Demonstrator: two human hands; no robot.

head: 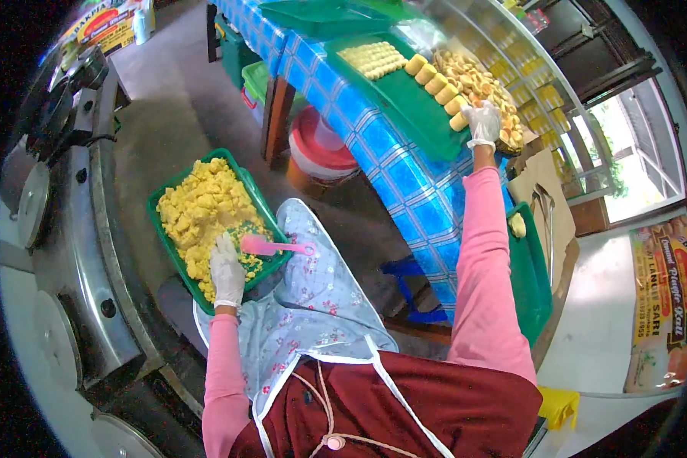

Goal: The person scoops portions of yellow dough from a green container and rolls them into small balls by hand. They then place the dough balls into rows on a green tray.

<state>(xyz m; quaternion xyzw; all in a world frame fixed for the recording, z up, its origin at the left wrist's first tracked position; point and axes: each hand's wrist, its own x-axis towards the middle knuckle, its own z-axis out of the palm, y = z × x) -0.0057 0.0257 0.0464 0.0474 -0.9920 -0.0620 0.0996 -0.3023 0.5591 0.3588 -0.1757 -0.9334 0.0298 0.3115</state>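
My left hand (227,272), in a clear plastic glove, rests on yellow crumbly filling (200,200) in a green plastic tray (159,229) beside my lap. A pink plastic scoop (269,246) lies across that tray's right edge. My right hand (483,121), gloved too, reaches to the near end of a row of yellow dough cylinders (436,83) on a green tray (401,111); whether its fingers grip a piece is unclear. Small pale dough balls (372,59) stand in rows at the tray's far end. Cut dough pieces (475,77) are heaped beside the cylinders.
A blue checked tablecloth (378,154) covers the table. Nearer on the right, another green tray (529,286) holds a pale dough lump (516,225), beside metal tongs (547,212) on brown paper. A lidded bucket (320,149) stands under the table. A metal stove (100,229) runs along the left.
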